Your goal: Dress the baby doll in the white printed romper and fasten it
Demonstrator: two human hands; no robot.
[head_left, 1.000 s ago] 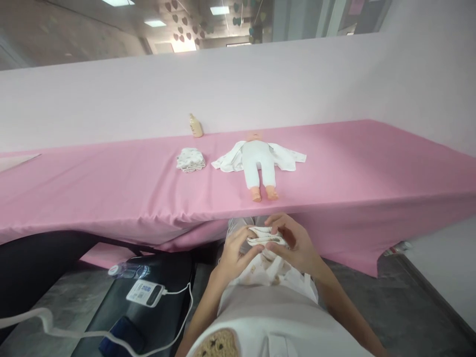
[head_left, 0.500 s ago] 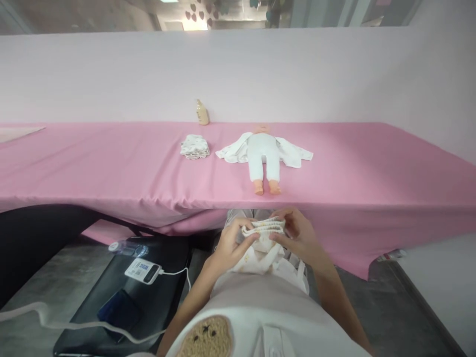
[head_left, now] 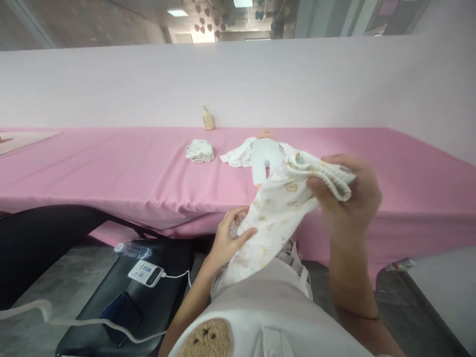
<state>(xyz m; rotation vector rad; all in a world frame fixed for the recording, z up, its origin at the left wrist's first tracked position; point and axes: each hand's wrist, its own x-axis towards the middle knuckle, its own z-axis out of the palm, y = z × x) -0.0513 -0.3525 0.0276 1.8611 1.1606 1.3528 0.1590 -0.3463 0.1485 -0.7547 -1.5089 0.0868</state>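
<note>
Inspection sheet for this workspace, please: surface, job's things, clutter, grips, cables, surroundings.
Surface: pink cover, rippled near the front edge.
Job's things: patterned cloth held up, partly hiding the doll in view; white garment spread under the doll; folded stack beside it.
Clutter: clear bottle, white device and dark blue item on black seat.
Grips: right grip clasps the patterned cloth's bunched end; left grip has its thumb over the side, hold unclear.
Cables: thin white cable at the device; thicker white cable crosses the view.
Surroundings: white wall, glass above.
</note>
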